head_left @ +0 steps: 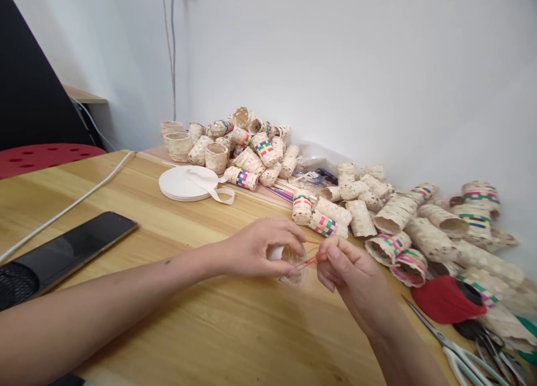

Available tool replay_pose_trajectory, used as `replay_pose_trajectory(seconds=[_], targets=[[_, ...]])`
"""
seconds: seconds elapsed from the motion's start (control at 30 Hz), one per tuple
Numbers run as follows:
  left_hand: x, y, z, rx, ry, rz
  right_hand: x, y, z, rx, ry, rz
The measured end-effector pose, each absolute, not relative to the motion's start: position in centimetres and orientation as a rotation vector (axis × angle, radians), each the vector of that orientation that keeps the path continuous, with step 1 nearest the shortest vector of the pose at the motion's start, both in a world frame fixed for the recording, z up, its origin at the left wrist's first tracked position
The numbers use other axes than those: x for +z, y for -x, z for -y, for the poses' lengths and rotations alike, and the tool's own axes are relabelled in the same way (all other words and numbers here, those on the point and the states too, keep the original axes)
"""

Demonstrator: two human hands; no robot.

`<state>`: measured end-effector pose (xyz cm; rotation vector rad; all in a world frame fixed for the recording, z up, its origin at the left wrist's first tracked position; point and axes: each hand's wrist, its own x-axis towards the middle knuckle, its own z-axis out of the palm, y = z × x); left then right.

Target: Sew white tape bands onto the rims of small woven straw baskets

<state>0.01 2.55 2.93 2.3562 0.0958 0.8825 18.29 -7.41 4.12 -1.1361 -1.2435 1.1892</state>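
My left hand [258, 247] is curled around a small pale woven basket [292, 261] just above the wooden table [218, 330]. Its fingers wrap the basket's top and side, so most of the basket is hidden. My right hand [346, 269] is closed in a pinch on a thin red thread [307, 261] that runs to the basket. The two hands almost touch at the basket's right side.
Heaps of small woven baskets [247, 148] with coloured bands lie along the wall, with more woven baskets [423, 229] at the right. A white tape roll [184, 183], a dark phone [69, 253], a white cable [75, 202], a red thread spool [444, 299] and scissors [455, 349] lie around.
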Motion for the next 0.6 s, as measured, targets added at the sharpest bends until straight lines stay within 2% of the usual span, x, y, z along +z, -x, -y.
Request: replay_pose_trajectory(seconds=[0.3,0.6], targets=[[3.5,0.4,-2.3,0.76,-2.19,-0.105,3.1,-19.5,6.7,1.015,1.253,1.262],[2.9,0.5,-3.0,0.833,-1.977,-0.139,2.7,-20.5,6.7,0.719,1.529,1.296]])
